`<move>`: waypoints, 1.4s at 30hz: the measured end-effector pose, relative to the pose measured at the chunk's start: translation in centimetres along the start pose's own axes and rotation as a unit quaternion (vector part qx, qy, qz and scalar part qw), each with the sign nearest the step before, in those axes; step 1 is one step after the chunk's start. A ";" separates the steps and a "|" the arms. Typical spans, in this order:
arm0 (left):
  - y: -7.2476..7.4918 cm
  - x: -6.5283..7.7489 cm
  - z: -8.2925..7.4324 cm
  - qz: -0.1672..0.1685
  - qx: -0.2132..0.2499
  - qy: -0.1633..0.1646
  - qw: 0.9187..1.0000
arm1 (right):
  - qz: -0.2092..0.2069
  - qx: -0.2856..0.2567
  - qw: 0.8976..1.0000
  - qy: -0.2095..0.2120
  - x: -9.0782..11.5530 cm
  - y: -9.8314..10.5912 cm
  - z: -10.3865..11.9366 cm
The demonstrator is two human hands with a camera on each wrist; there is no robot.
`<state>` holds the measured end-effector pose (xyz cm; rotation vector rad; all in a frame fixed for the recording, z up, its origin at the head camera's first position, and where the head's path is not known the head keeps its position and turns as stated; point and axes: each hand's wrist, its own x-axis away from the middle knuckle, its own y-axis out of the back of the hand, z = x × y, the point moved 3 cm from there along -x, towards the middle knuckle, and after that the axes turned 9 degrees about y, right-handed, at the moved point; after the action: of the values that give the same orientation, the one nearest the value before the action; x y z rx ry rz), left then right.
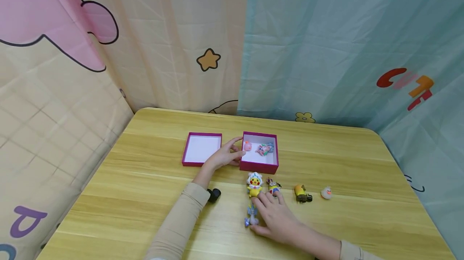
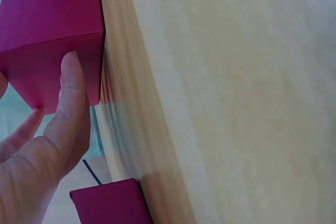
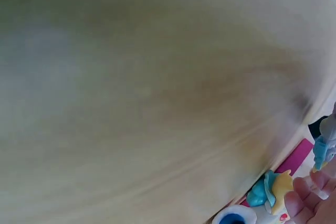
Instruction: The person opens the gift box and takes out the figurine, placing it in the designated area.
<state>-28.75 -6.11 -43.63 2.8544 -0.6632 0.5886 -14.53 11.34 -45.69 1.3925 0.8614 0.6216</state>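
My left hand rests its fingers against the left side of a magenta box; in the left wrist view a nearly straight finger touches the box wall. Inside lie a small pink figure, a pink-and-green one and a grey-blue one. In front of the box, my right hand lies low with fingers spread. Its fingertips are at the feet of a white-hooded Pikachu figure, its thumb beside a grey-blue dragon-like figure. Just beyond the fingers is a Minion figure.
The magenta-rimmed lid lies left of the box, white inside up. A yellow-and-brown figure and a small white duck are on the right. A black object sits beside my left sleeve. Curtains hang behind the wooden table.
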 end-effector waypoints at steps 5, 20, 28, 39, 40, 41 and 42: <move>-0.1 0.6 -0.4 0.000 -0.005 0.002 1.000 | 0.002 0.000 1.000 -0.007 0.1 -0.2 0.1; 0.0 0.4 -0.4 -0.001 -0.005 0.005 1.000 | 0.044 -0.011 0.999 -0.025 0.2 -0.2 0.4; -0.1 0.5 -0.4 -0.006 -0.008 0.005 1.000 | 0.058 0.004 0.998 -0.025 0.2 -0.4 0.5; 0.3 -1.4 1.1 -0.011 -0.004 0.011 1.000 | 0.067 0.018 0.997 -0.019 0.2 -0.6 0.6; 0.4 -1.7 1.3 -0.013 -0.005 0.012 1.000 | 0.069 0.017 0.997 -0.019 0.2 -0.6 0.6; 0.4 -1.9 1.5 -0.016 -0.004 0.013 1.000 | 0.071 0.016 0.997 -0.020 0.2 -0.6 0.6; 0.4 -2.0 1.6 -0.019 -0.004 0.013 1.000 | 0.074 0.013 0.997 -0.020 0.2 -0.6 0.6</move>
<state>-30.06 -6.07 -45.89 2.8404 -0.6049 0.6156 -14.03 11.07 -46.28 1.4973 0.7414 0.6936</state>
